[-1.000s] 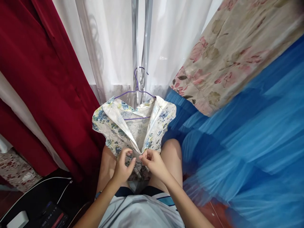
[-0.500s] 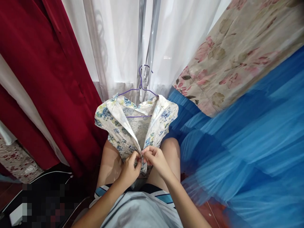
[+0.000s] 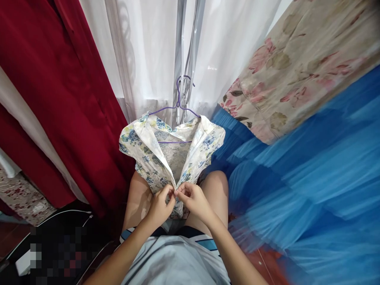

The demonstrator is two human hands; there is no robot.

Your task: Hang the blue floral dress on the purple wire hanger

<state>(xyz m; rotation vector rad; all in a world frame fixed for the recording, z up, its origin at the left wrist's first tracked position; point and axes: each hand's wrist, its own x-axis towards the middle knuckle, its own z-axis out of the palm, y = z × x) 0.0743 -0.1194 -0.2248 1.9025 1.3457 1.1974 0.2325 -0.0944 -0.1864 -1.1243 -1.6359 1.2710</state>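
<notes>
A cream blouse with blue flowers hangs on a purple wire hanger in front of me, its collar open. The hanger's hook rests against a grey metal pole. My left hand pinches the left front edge of the blouse just below the collar opening. My right hand pinches the right front edge. The fingertips of both hands meet at the placket, above my bare knees.
Red curtain hangs on the left, sheer white curtain behind the pole. Blue tulle fabric and a pink-flowered cloth fill the right side. A dark table with a white cable sits at lower left.
Both hands have closed in and risen slightly along the placket, fingertips now pressed together on the blouse's front edges. The view has shifted a little, so the blouse sits higher.
</notes>
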